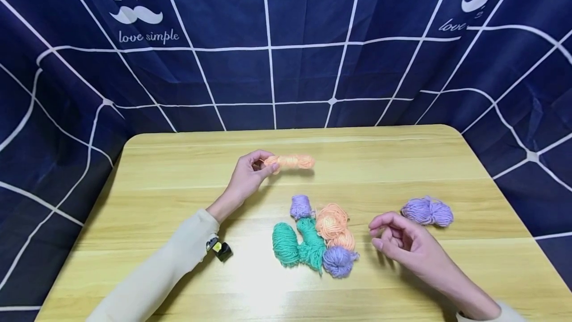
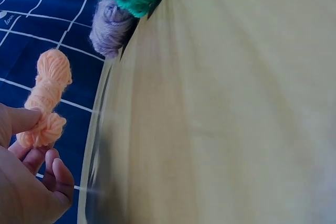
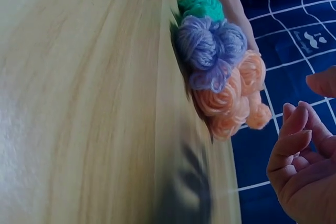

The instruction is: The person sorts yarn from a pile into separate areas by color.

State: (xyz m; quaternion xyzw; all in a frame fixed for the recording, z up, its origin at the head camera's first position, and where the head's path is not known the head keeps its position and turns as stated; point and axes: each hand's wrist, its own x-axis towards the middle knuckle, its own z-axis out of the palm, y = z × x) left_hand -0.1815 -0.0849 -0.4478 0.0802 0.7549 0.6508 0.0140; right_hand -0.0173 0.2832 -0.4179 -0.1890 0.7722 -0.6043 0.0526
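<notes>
My left hand pinches one end of a peach yarn skein, tied at its middle, over the far part of the table. In the left wrist view, thumb and fingers hold that skein at its lower end. A cluster in the middle has green skeins, more peach yarn, a small purple skein and a purple bundle. To the right of the cluster, my right hand hovers with fingers loosely bent and nothing in them. Just beyond it lies another purple skein.
The wooden table has rounded far corners. Dark blue cloth with white lines hangs behind it and at both sides. A small black device is strapped at the left sleeve.
</notes>
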